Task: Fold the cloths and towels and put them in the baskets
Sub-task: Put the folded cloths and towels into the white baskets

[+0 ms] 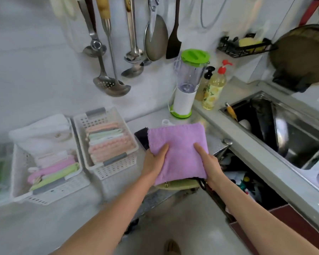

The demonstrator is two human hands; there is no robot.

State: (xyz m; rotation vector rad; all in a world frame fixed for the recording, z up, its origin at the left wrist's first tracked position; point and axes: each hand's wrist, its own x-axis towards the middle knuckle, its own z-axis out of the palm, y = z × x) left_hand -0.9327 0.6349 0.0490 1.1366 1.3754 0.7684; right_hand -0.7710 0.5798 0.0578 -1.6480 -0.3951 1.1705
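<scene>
A folded purple towel (179, 144) lies over the counter's corner, on top of a green cloth (177, 185). My left hand (154, 161) grips the towel's left edge, thumb on top. My right hand (209, 162) grips its right edge, thumb laid across the fabric. Two white plastic baskets stand to the left. The nearer-centre basket (116, 168) holds a row of folded pink, peach and pale green cloths. The left basket (50, 192) holds folded pink, green and white cloths, with a white towel (41, 133) bunched at its far end.
A dark phone (142, 138) lies partly under the towel's left side. A blender (187, 85) and two soap bottles (215, 85) stand by the wall. Ladles and spatulas hang above. The steel sink (287, 126) is at the right, with an open cabinet below.
</scene>
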